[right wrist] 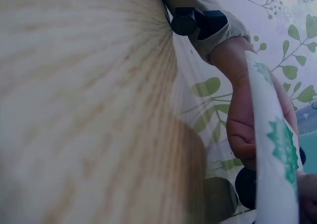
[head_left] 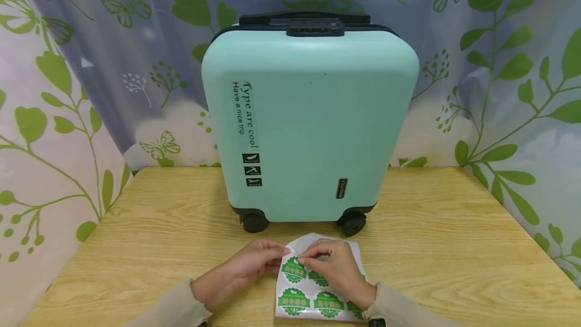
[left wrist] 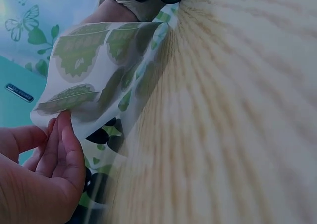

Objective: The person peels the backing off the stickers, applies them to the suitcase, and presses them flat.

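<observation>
A white sheet of round green stickers (head_left: 294, 303) is lifted off the table at its far side, in front of the suitcase. My left hand (head_left: 256, 261) pinches the sheet's upper left corner; the left wrist view shows its thumb and fingertips (left wrist: 64, 117) at the sheet's edge. Over the sheet, my right hand (head_left: 333, 266) brings thumb and forefinger together on the top edge of the upper left sticker (head_left: 293, 270). How far that sticker is loose from its backing cannot be made out. The right wrist view shows the curved sheet (right wrist: 275, 149) nearly edge-on, hiding part of the left hand.
A mint-green suitcase (head_left: 313, 125) on black wheels stands upright just beyond the sheet. The wood-grain table (head_left: 136, 236) extends to both sides. A leaf-patterned curtain (head_left: 490, 90) hangs behind and at the sides.
</observation>
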The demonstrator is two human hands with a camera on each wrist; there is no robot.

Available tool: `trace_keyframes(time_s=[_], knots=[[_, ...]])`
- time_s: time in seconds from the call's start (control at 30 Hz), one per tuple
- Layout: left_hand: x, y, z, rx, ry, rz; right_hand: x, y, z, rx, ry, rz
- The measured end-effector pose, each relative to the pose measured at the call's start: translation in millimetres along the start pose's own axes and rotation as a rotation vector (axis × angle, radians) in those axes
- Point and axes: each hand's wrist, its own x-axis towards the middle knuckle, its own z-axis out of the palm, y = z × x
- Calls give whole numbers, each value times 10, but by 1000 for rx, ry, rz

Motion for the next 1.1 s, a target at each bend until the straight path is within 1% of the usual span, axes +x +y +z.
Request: trace_keyframes(time_s=[0.1,0.27,0.47,0.57,0.83,0.93,1.1], knots=[[0,-5,-17,13,10,-1,-4,-2,4,-7,-2,8],[-7,4,-41,65,26,5,-8,-10,2,-31,-5,10],[-32,28,-57,121,40,26,1,-18,7,-61,-22,43],[-34,30,-70,150,52,37,2,-21,7,-70,-34,45],[-32,33,-79,183,72,53,-11,-45,-19,-56,-59,16],[-34,37,-81,201,72,53,-17,-33,-26,-44,-70,19],[-45,55,-81,240,90,56,-17,-26,-37,-28,-94,24]])
